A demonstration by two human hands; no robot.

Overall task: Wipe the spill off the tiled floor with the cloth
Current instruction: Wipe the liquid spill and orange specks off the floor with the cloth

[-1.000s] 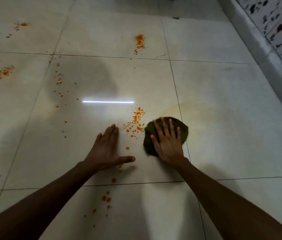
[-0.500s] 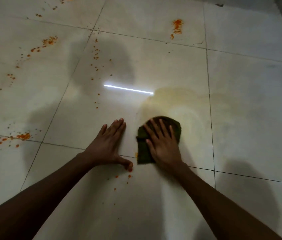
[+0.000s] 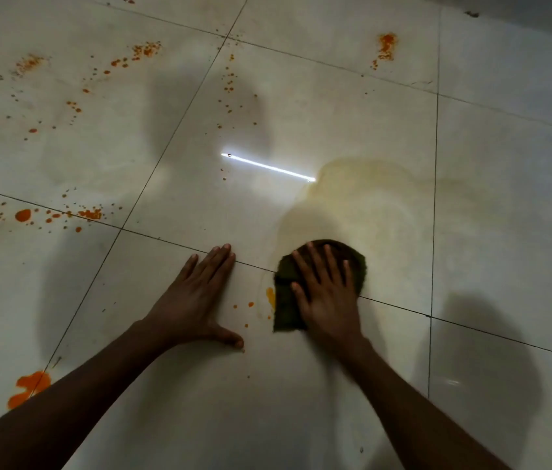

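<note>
Right hand: we see our right hand [image 3: 329,293] laid flat, fingers straight and spread, pressing down on the cloth [image 3: 286,300] rather than curling round it.
Cloth: a dark green cloth sits under that palm on the tiled floor [image 3: 505,198], lying across a grout line; its edge shows past the fingertips and along the thumb side of the hand.
Left hand: our left hand [image 3: 196,300] rests flat on the floor well to the thumb side of the pressing hand, fingers straight and together, thumb stretched out toward the cloth; it holds nothing.
Spill at the cloth: a small orange smear [image 3: 270,296] touches the cloth's edge on the thumb side, and a few orange drops [image 3: 242,305] lie between the two hands.
Wiped patch: beyond the fingertips of the pressing hand we see a wide pale yellow film [image 3: 363,198] on the tile.
Spill farther off: orange splatter [image 3: 88,213] dots the tiles beyond and outside the left hand, a larger orange blotch [image 3: 28,386] lies beside the left forearm, and one patch [image 3: 385,47] sits far beyond the cloth.
Light: a bright strip of reflection [image 3: 268,167] crosses the tile beyond both hands.
</note>
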